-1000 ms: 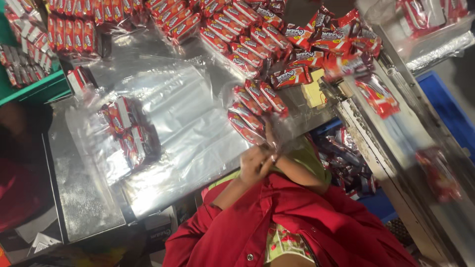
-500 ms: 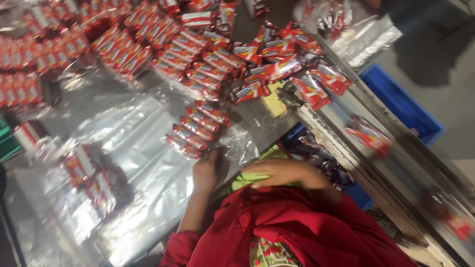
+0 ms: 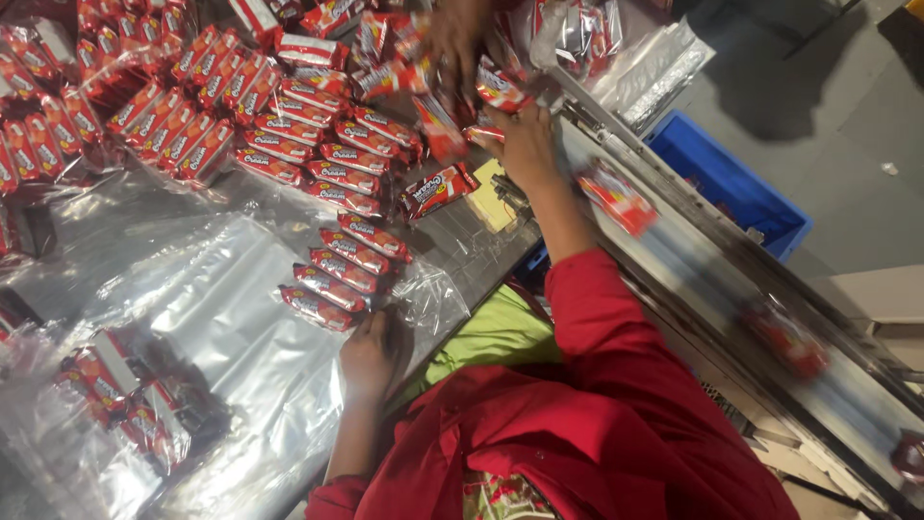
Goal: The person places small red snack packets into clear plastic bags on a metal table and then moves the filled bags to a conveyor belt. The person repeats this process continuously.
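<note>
In the head view, the left hand [image 3: 369,354] is resting flat and open on the clear plastic bag [image 3: 221,318] at the near edge of the surface [image 3: 476,252], just beside a short row of red biscuit packets [image 3: 339,270]. The right hand [image 3: 525,144] is reaching toward the far edge, fingers curled around a red packet [image 3: 499,91], though blur is hiding the exact grip. Pressing the bag flat while adding packets squarely to the row looks the tidy way. Another person's hand [image 3: 452,39] is working among the loose packets there, crowding the reach. A metal conveyor [image 3: 731,279] is carrying single packets along the right edge, with a blue crate [image 3: 731,183] beyond it
</note>
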